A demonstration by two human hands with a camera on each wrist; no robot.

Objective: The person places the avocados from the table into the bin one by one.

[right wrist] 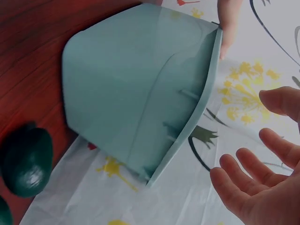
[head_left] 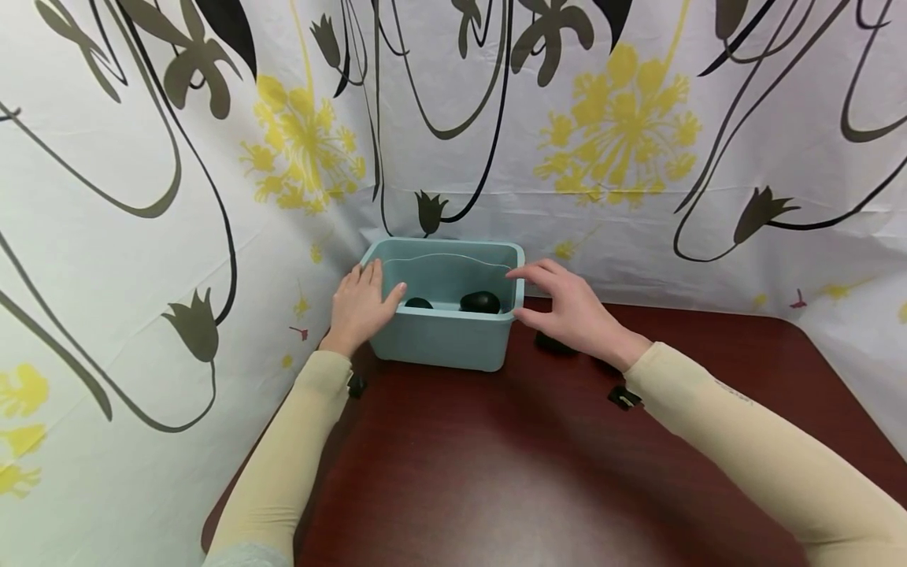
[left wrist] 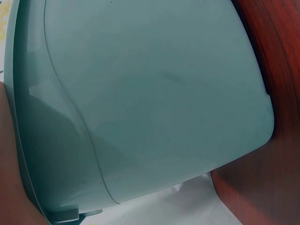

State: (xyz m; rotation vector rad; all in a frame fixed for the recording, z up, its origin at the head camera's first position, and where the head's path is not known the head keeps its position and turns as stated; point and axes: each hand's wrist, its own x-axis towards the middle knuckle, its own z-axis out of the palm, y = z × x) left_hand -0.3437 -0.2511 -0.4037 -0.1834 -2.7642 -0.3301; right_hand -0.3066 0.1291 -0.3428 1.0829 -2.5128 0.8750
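Two dark avocados are sitting inside the teal bin (head_left: 439,339) that I'm working at, small one (head_left: 418,303) at left, bigger one (head_left: 479,302) at right, apart from each other. Going left to right: my left hand (head_left: 360,303) is lying flat on the bin's left wall, fingers straight, thumb resting on the front rim, gripping nothing. On the left wrist view the bin wall (left wrist: 154,93) is filling nearly everything, so fingers aren't readable there. Bin is standing upright at the back of the dark red table (head_left: 496,472), close against the flowered curtain (head_left: 623,134). My right hand (head_left: 570,307) is hovering just beside the bin's right rim, fingers spread and relaxed, holding nothing; I can't tell if a fingertip is touching the rim. Right wrist view is showing the open palm (right wrist: 260,187) clear of the bin (right wrist: 136,89). Another avocado (right wrist: 27,159) is lying on the table outside the bin, right of it, mostly hidden under my right hand on head view.
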